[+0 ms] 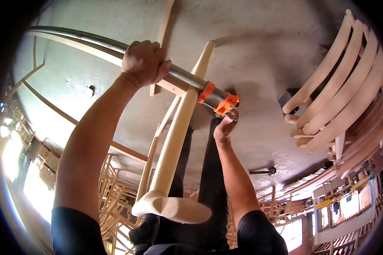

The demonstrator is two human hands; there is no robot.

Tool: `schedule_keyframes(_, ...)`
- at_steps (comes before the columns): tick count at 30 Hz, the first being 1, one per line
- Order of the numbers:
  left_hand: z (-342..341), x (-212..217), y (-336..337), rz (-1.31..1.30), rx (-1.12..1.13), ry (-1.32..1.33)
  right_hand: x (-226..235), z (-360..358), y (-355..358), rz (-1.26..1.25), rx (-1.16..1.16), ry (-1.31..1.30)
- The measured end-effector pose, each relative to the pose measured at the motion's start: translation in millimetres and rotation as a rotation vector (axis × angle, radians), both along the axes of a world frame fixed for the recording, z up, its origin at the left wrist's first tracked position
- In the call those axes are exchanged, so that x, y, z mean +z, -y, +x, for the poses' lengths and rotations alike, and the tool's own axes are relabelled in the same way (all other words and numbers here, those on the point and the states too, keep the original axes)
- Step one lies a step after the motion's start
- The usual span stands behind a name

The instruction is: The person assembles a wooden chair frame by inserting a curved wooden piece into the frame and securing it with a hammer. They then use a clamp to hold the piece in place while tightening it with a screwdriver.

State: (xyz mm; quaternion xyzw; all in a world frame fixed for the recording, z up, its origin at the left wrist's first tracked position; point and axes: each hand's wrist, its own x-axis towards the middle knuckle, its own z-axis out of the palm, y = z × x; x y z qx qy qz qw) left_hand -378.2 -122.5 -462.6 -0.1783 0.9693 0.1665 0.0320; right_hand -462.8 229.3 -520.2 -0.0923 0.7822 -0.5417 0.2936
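My left hand [144, 63] is closed round the grey metal pipe of a pipe clamp [186, 76]. The pipe runs along a pale wooden rail [174, 85] of a chair frame. At its right end, the clamp's orange screw head [228, 104] stands just beyond a round, tapered wooden post [174, 140]. The post rises toward me and ends in a broad, curved, flat-topped piece [170, 208]. Below the orange head, my right hand [226, 127] is closed on the clamp's screw handle, mostly hidden by the fingers.
Curved wooden slats [344, 85] are stacked on the right. A mallet-like tool [266, 171] with a dark round head lies on the grey floor [259, 51]. Farther off, wooden chair frames [110, 195] crowd the lower left. A small dark piece [92, 90] lies left of my arm.
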Motion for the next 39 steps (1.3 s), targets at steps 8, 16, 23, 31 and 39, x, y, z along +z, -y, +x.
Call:
schedule_keyframes(8, 8.9, -0.1, 3.0, 0.033, 0.03, -0.023, 83.3, -77.4, 21.3, 0.688, -0.012, 1.243)
schedule_keyframes(16, 9.7, 0.7, 5.7, 0.035, 0.044, 0.005, 81.3, -58.9, 8.9, 0.419, 0.079, 0.964)
schedule_keyframes(23, 5.6, 1.6, 4.8, 0.01, 0.024, 0.026, 49.4, -15.9, -7.8, 0.377, -0.025, 0.778)
schedule_keyframes(31, 3.2, 4.4, 1.9, 0.015, 0.022, 0.04, -38.6, 22.6, -43.0, -0.049, -0.193, 0.544)
schedule_keyframes(39, -3.8, 10.7, 6.1, -0.026, 0.005, 0.12, -84.1, -2.0, -44.3, 0.423, 0.372, 0.114)
